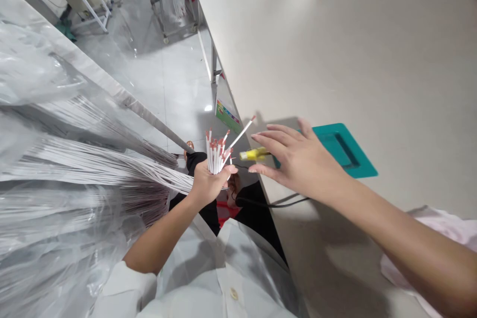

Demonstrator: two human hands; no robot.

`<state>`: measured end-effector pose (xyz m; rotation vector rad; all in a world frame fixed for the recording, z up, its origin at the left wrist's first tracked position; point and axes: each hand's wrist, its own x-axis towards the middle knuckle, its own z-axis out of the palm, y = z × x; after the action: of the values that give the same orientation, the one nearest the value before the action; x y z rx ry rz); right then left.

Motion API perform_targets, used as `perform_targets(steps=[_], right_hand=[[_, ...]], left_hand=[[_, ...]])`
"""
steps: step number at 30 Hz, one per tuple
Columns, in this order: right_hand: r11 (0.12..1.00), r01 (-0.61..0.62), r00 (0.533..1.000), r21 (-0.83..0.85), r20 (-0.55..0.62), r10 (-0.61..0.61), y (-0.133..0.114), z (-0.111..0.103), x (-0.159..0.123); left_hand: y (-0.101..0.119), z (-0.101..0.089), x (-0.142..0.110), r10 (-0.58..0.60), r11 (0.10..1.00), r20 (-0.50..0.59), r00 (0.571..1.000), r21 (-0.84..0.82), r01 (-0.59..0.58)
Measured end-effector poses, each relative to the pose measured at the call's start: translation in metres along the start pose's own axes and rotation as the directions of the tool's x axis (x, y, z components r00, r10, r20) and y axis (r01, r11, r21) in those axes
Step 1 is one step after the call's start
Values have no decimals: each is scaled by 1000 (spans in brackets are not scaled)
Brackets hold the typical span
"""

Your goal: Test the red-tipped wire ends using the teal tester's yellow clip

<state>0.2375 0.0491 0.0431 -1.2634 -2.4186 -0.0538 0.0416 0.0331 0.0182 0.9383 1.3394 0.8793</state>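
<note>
A bundle of white wires (pixel 215 159) with reddish-copper ends is gripped in my left hand (pixel 208 181), the ends pointing up and away from me. One wire leans out to the right, beyond the others. My right hand (pixel 294 156) is over the table edge, thumb and fingers spread apart. Between its thumb and fingers shows a yellow piece (pixel 254 154) with a pale front end and a thin tip pointing toward the bundle. It is slightly blurred, and I cannot tell whether the hand touches it. Behind the right hand, a teal tray (pixel 363 163) lies on the table.
More white wires (pixel 93 161) and clear plastic wrapping hang from a rack bar (pixel 130 102) on the left. The pale table (pixel 335 59) fills the right side. A black cable (pixel 279 204) crosses its edge. Pinkish cloth (pixel 443 223) lies at the lower right.
</note>
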Motion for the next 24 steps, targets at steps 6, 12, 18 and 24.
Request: perform_targets(steps=[6, 12, 18, 24], right_hand=[[738, -201, 944, 644, -74, 322, -49, 12, -6], [36, -359, 842, 933, 307, 444, -68, 36, 2], [-472, -438, 701, 765, 619, 353, -79, 43, 2], [24, -484, 771, 875, 414, 485, -77, 50, -3]], left_hand=[[12, -17, -17, 107, 991, 90, 990, -93, -99], [17, -23, -28, 56, 992, 211, 976, -120, -32], [-3, -28, -30, 61, 987, 256, 965, -157, -21], [-22, -34, -24, 65, 993, 104, 992, -105, -54]])
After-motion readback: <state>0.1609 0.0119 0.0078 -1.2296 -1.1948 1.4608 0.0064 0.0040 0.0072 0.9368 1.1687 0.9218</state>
